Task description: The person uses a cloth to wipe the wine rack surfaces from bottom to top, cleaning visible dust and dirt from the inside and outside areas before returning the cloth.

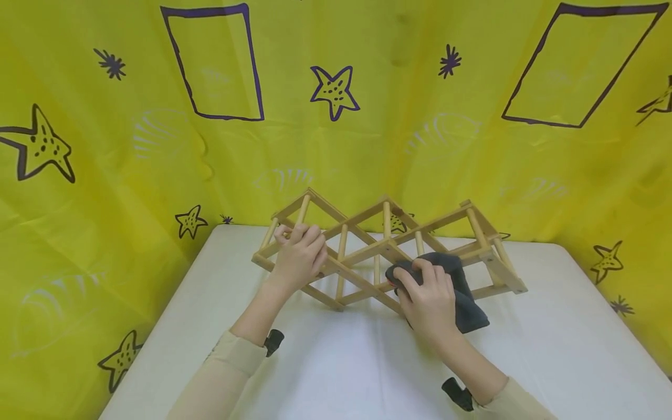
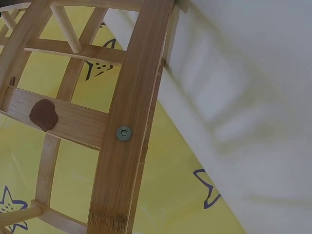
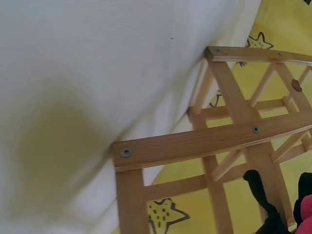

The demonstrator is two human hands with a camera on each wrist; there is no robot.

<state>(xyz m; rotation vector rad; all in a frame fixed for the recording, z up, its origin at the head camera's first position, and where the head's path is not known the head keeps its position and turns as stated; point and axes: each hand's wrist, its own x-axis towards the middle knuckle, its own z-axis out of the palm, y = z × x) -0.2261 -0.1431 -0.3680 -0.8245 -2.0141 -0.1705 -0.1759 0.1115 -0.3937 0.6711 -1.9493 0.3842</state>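
A folding wooden rack (image 1: pixel 389 249) of crossed slats and round dowels stands stretched out on the white table. My left hand (image 1: pixel 300 256) grips its left part, fingers curled over the upper slats. In my right hand (image 1: pixel 430 297) is a dark cloth (image 1: pixel 469 312), bunched under the fingers against the front slats right of the middle; its loose end hangs to the right. The right wrist view catches a strip of the cloth (image 3: pixel 265 204) and a pinkish-red patch beside it. A bolted slat (image 2: pixel 134 87) fills much of the left wrist view, where the hand is hidden.
The white table (image 1: pixel 336 367) reaches back to a yellow curtain (image 1: pixel 367 146) printed with stars and frames. Black straps (image 1: pixel 273 343) show at both wrists. The rack's right end (image 1: pixel 517 286) extends past the right hand.
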